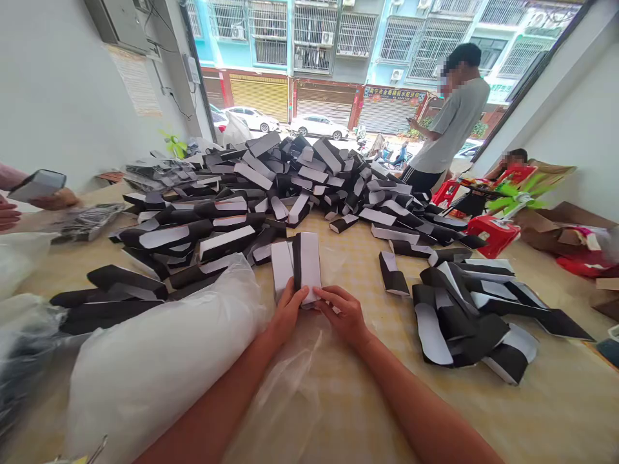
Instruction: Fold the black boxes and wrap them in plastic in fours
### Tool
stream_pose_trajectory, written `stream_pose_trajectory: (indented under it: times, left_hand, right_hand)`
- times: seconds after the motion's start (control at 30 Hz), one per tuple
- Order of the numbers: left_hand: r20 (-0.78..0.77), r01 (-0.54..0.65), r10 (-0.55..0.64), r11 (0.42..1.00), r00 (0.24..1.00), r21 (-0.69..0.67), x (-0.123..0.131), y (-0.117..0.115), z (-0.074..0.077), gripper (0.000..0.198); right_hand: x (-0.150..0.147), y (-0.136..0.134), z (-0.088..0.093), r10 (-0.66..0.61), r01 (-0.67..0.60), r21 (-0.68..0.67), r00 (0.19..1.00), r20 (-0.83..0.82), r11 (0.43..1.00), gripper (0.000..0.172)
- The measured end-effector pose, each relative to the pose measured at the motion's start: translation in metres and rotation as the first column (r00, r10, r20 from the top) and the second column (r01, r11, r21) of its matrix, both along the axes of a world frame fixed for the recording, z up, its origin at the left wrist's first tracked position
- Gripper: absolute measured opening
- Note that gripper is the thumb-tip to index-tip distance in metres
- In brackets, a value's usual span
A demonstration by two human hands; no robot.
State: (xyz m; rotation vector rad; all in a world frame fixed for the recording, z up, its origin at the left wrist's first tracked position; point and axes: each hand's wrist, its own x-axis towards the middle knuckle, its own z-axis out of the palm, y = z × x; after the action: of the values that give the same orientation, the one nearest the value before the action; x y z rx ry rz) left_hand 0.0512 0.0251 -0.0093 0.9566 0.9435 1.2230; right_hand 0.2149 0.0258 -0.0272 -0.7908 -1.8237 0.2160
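Observation:
Between my two hands stands a small stack of white-and-black folded paper sleeves, held upright over the table. My left hand grips its lower left part, thumb across the front. The fingers of my right hand pinch the lower right corner. A clear plastic bag lies flat beneath my forearms. Just left of my left arm rests a big, full white plastic bag. More of the same black-and-white sleeves form a large heap beyond my hands.
At right lies a smaller pile of sleeves. Another person's hands hold a sleeve at the far left, near plastic-wrapped bundles. Someone stands beyond the table, and another person sits behind red stools. Cardboard boxes stand at right.

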Motion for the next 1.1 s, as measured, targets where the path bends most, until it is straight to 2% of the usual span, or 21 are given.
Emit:
stream_pose_trajectory:
  times: [0.2, 0.53, 0.73, 1.1]
  left_hand:
    - [0.014, 0.026, -0.026, 0.999, 1.000, -0.020, 0.000, -0.002, 0.005, 0.047]
    - [0.001, 0.041, -0.041, 0.999, 0.999, 0.005, 0.000, -0.001, 0.003, 0.050]
    - [-0.016, 0.011, -0.011, 1.000, 1.000, -0.002, 0.000, -0.004, 0.008, 0.048]
    - [0.018, 0.014, -0.013, 1.000, 1.000, -0.007, 0.000, 0.000, 0.002, 0.044]
  right_hand:
    - [-0.001, -0.001, 0.002, -0.025, 0.025, 0.064, 1.000, 0.001, 0.998, 0.029]
    - [-0.002, -0.003, 0.006, 0.019, -0.022, -0.044, 0.998, -0.065, 0.999, 0.026]
    - [-0.003, -0.004, 0.010, 0.047, -0.053, -0.059, 0.994, -0.099, 0.997, 0.025]
    - [-0.003, -0.003, 0.008, -0.011, 0.010, 0.077, 1.000, 0.017, 0.997, 0.029]
